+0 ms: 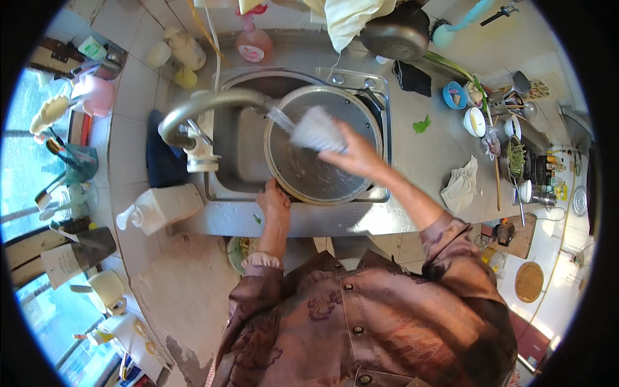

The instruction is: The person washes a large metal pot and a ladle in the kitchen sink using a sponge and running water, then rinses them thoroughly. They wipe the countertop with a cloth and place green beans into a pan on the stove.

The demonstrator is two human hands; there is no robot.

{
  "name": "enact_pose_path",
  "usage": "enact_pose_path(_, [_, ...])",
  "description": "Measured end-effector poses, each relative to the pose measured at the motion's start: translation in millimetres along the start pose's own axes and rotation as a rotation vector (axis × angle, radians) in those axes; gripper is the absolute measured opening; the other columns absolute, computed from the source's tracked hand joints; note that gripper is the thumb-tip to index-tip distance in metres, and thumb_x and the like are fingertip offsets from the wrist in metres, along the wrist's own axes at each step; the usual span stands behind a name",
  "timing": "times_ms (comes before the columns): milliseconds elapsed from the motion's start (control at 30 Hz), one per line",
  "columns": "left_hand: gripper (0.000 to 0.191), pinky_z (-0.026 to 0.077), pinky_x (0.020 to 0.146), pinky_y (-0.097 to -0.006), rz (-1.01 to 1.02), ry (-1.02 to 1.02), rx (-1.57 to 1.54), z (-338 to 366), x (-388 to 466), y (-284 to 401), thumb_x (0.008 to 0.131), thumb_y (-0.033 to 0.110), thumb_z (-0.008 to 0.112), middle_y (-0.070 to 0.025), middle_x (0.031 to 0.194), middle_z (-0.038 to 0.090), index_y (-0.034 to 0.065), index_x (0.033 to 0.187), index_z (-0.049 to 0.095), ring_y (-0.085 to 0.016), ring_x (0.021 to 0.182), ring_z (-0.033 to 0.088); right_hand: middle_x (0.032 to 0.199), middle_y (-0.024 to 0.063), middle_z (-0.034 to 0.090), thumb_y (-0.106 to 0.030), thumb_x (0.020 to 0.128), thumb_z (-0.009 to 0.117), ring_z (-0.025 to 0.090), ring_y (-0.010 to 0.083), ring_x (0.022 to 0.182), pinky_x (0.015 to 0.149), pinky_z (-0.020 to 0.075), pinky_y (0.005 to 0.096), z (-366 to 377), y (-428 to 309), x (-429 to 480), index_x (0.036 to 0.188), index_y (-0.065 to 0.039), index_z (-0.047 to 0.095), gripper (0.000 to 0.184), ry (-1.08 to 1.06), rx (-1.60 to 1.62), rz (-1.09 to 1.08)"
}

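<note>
A wide round metal pan (333,186) with a pale rim rests over the sink (237,145), covering its right side. My left hand (274,199) grips the pan's rim at the lower left, close to the sink's front edge. In my right hand (359,152) is a whitish cloth or scrubbing pad (316,130), blurred by motion; its exact kind is unclear. It is over the pan's inside, beside the stream of water (281,118) from the curved faucet (213,99). Some wet streaks show on the pan's bottom.
A white pump bottle (167,205) stands left of the sink, a pink soap bottle (254,43) behind it. On the right counter lie a green leaf (422,125), a crumpled white cloth (460,185), a black cloth (411,78), bowls and a pan of green beans (516,157).
</note>
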State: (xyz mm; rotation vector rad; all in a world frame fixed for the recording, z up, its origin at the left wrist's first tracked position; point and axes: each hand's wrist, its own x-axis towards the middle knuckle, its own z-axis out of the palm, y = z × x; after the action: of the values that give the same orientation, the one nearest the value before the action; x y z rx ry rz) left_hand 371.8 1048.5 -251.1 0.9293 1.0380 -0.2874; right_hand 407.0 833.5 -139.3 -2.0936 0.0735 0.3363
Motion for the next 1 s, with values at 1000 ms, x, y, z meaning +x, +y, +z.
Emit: enact_pose_path(1000, [0.023,0.02,0.033,-0.0258,0.128,-0.003,0.15,-13.7,41.9,46.5,0.091,0.025,0.06,0.004,0.052,0.033,0.005,0.083,0.053,-0.008,0.037,0.028,0.097,0.0063,0.061,-0.009,0.069,0.069,0.057,0.0308,0.095,0.076,0.0486,0.0409,28.1,85.6,9.6,0.109,-0.024,0.068,0.042,-0.534,-0.673,-0.388])
